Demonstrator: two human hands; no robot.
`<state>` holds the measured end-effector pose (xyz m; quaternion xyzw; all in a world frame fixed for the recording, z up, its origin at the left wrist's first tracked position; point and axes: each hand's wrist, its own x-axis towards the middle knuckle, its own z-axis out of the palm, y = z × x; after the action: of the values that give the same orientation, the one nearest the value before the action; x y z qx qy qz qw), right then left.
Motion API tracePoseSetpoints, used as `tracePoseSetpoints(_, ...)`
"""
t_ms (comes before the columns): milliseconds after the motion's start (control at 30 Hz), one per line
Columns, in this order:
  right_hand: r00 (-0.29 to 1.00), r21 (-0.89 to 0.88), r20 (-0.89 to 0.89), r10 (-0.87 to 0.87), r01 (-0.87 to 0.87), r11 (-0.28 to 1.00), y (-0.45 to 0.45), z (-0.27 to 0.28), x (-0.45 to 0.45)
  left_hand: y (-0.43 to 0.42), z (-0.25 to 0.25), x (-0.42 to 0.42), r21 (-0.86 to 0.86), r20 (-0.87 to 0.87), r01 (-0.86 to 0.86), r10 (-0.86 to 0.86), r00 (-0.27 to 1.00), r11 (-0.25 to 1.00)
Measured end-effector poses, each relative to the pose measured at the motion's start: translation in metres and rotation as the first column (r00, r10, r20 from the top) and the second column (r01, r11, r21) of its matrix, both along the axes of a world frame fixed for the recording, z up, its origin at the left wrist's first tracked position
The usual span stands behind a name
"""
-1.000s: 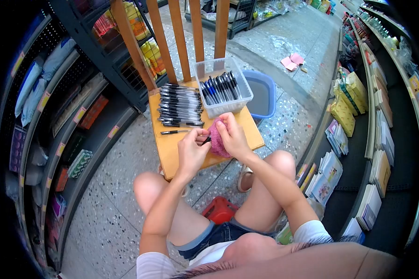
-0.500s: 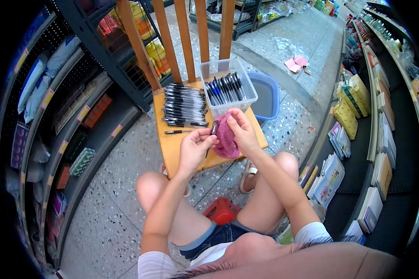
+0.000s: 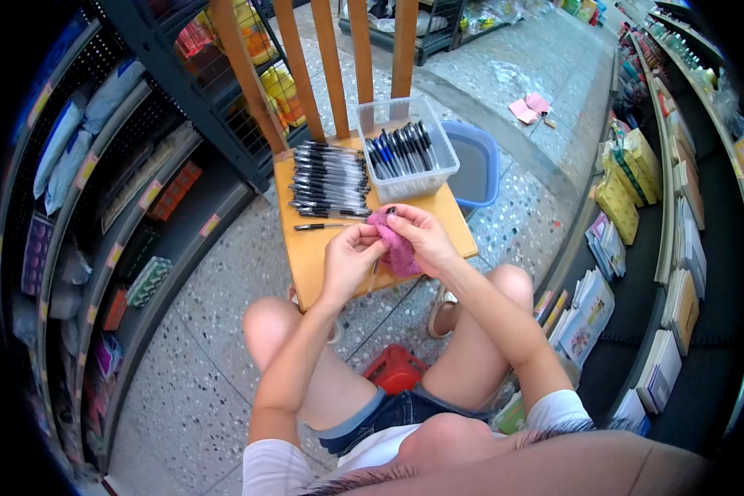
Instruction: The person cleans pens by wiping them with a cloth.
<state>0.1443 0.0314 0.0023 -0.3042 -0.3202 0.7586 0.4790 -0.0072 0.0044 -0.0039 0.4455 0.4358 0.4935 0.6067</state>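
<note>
Over the front of a wooden chair seat (image 3: 306,269), my left hand (image 3: 354,260) is closed, pinching a slim pen (image 3: 374,276) whose lower end shows below the fingers. My right hand (image 3: 422,236) is closed on a pink cloth (image 3: 400,255), pressed around the pen's upper part. A small black tip shows at the right fingertips. Just beyond my left hand lies a single black pen (image 3: 321,226). Behind it is a row of clear-barrelled pens with black caps (image 3: 331,178). A clear plastic box (image 3: 422,183) holding black pens and a blue one stands beside the row.
A blue basin (image 3: 489,178) sits on the floor right of the chair. Shelves of packaged goods (image 3: 169,194) curve along the left, and shelves of notebooks (image 3: 583,318) along the right. A red object (image 3: 395,370) is between my legs. Pink paper (image 3: 529,107) lies farther off on the floor.
The cloth has been gathered from hanging beside the pen to wrapping its upper part. My right hand has moved slightly down, and both hands are closer together.
</note>
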Motion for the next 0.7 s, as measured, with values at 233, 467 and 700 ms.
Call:
tracePoseSetpoints(233,0.981,0.111,0.115,-0.156,0.144,0.983,0.008,0.001,0.010,-0.009,0.005,-0.003,-0.085,-0.342,0.117,-0.140,0.929,0.989)
tracePoseSetpoints(467,0.984,0.110,0.102,-0.147,0.136,0.985,0.001,-0.001,0.001,-0.012,-0.005,-0.002,-0.082,-0.241,0.085,-0.102,0.965,0.993)
tracePoseSetpoints(700,0.982,0.148,0.152,-0.114,0.091,0.985,-0.007,-0.003,-0.009,-0.012,-0.003,-0.002,-0.087,-0.166,0.124,-0.137,0.976,0.988)
